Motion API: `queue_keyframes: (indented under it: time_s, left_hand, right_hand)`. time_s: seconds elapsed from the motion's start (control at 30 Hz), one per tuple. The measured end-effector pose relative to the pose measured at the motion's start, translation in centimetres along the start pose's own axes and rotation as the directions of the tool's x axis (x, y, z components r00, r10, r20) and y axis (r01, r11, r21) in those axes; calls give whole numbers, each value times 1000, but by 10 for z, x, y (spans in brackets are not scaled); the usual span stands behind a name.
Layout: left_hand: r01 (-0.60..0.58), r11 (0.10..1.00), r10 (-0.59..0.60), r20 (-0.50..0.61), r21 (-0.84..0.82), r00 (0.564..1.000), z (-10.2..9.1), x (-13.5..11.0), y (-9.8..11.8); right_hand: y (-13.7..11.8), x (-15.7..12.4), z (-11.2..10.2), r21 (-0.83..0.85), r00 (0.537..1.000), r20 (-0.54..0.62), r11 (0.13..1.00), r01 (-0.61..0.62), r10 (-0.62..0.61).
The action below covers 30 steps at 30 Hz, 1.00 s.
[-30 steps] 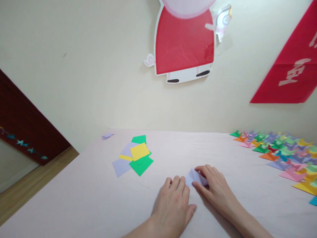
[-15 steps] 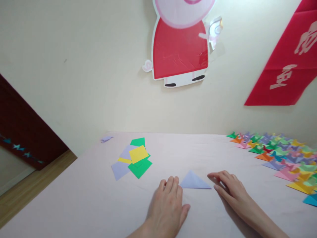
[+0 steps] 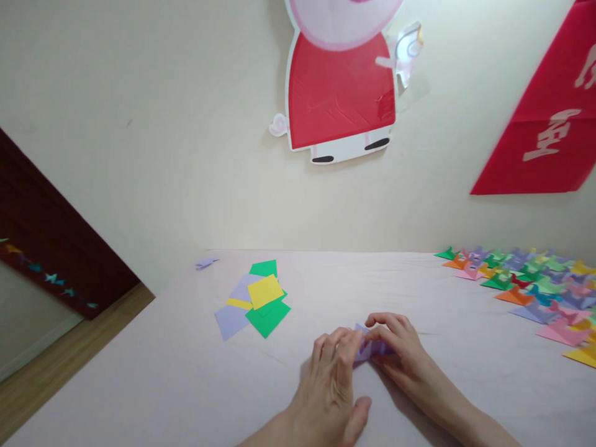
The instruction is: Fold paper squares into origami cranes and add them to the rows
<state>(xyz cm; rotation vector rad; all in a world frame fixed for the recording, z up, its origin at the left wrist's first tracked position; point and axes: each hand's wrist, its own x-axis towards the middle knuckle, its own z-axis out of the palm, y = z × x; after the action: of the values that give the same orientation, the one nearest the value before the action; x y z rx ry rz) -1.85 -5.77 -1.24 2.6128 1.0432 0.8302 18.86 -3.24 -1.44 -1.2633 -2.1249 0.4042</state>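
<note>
A folded sheet of light purple origami paper (image 3: 361, 356) lies on the table in front of me, largely covered by my fingers. My left hand (image 3: 333, 382) rests at its left side, fingertips on or against the paper, fingers lightly bent and thumb apart. From the right, my right hand (image 3: 404, 349) has its fingers curled over the paper with the thumb low beside it, gripping its right part. Both hands hide the fold's exact shape.
Loose green, purple and yellow paper squares (image 3: 265, 292) overlap at the left. A small folded purple piece (image 3: 207, 263) lies at the far left corner. Rows of colourful folded paper figures (image 3: 535, 285) fill the table's right side. A wall (image 3: 223, 186) borders the back edge.
My right hand has moved left onto the paper and taken hold of its right part. My left hand has shifted slightly right onto its left side. The view has tilted a little.
</note>
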Motion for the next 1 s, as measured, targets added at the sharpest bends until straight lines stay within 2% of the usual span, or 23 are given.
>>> queue_keyframes:
  time_s: [0.1,0.2,0.3,0.4,0.47,0.6,0.73,0.9,1.0]
  left_hand:
    - [-18,999,14,94,40,995,1,0,-1]
    - [22,998,-33,202,56,979,-1,-1,-2]
    - [38,998,-48,278,42,959,-2,0,-2]
    - [33,999,-43,301,37,953,-1,0,-2]
    - [55,997,-66,292,47,954,1,0,-2]
    - [119,989,-137,246,88,960,4,-1,1]
    - [151,979,-183,273,136,945,3,-2,3]
    - [154,969,-201,251,195,947,7,-6,-2]
    - [100,984,-145,322,150,936,5,-6,-6]
  right_hand:
    - [4,0,-4,-46,997,-1,996,80,-80]
    - [9,-1,-11,-87,993,-3,990,114,-115]
    - [11,-3,-19,-23,990,84,993,112,-110]
    - [8,-4,-26,72,982,184,997,36,-49]
    - [5,-4,-27,96,979,203,995,-20,0]
    - [4,0,-18,110,982,135,983,-147,132]
    - [7,9,-6,45,949,42,948,-314,312]
    - [8,17,0,-36,936,25,936,-350,351]
    - [8,19,1,-66,934,41,933,-353,356]
